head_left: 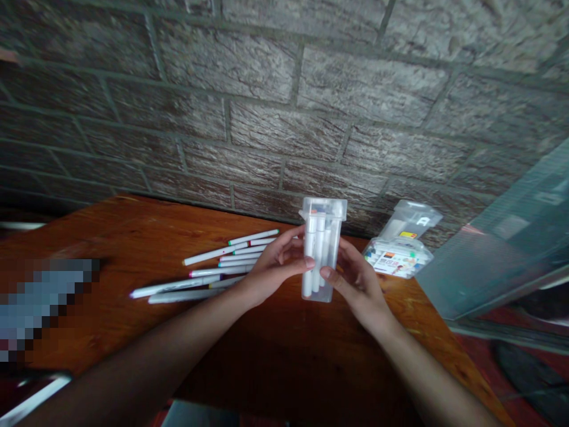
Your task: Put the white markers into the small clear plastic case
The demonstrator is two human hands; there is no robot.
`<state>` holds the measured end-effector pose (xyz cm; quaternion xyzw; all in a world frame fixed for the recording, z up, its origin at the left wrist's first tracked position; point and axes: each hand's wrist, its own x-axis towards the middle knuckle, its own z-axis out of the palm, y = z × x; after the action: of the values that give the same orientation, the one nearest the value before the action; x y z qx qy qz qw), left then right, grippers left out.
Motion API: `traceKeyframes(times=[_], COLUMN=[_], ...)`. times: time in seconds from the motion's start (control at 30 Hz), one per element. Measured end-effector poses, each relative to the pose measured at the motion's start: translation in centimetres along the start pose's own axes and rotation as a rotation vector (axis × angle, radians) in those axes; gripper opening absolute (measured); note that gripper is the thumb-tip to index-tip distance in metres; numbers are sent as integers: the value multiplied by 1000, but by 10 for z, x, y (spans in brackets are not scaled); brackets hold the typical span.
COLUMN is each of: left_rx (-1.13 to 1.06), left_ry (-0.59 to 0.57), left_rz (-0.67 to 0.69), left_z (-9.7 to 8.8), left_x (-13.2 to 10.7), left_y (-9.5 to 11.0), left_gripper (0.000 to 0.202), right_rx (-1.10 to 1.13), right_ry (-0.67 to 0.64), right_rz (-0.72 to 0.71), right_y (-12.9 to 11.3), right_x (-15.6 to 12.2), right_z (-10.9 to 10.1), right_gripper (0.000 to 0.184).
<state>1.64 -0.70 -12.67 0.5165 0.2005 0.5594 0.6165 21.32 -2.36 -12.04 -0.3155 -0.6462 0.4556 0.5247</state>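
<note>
Several markers (316,252) half-hidden, clear case (323,209) between left hand (275,267), right hand (355,284)

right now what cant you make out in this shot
Head view:
Markers inside the clear plastic case: lower parts hidden by the left hand and right hand, and the cloudy plastic.
Printed card in the second case: print too small to read.
Object on the wooden table: pixelated patch hides it.
Grey item: cut off by the bottom edge.
</note>
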Motion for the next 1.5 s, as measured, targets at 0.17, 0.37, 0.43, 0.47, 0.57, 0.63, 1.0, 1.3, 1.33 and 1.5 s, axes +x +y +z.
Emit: traceKeyframes(times=[0.17, 0.37, 0.43, 0.47, 0.57, 0.63, 1.0, 1.3, 1.33, 1.5], left_rx=[20, 18, 14, 8, -11, -18, 6, 39, 46, 23], left_ry=[27, 6, -3, -7, -11, -5, 45, 67, 75, 59], left_rz=[-1, 9, 4, -2, -19, -19, 17, 21, 17, 15], left_z=[1, 0, -1, -1, -1, -1, -2, 0, 0, -2], left_x=[0, 1, 1, 1, 0, 0, 1, 1, 1, 1], left_y=[2, 2, 1, 1, 1, 2, 1, 2, 2, 2], left_gripper=[61, 60, 60, 61, 67, 66, 64, 71, 71, 70], right_rx=[-3, 13, 18, 17, 4, -3, -48, -27, -43, -81], right_ry=[-36, -23, -18, -17, -13, -17, -52, -42, -38, -25], right_rz=[23, 11, -5, -14, -25, -20, -26, 2, -6, -18], right_y=[-4, -1, 0, 0, 0, 0, 0, 7, 7, 5], right_x=[0, 0, 0, 0, 0, 1, 3, -1, -1, 0], right_z=[-3, -3, -2, -1, -1, 0, -1, 1, 1, 2], right_gripper=[54, 55, 56, 56, 56, 57, 56, 80, 83, 82])
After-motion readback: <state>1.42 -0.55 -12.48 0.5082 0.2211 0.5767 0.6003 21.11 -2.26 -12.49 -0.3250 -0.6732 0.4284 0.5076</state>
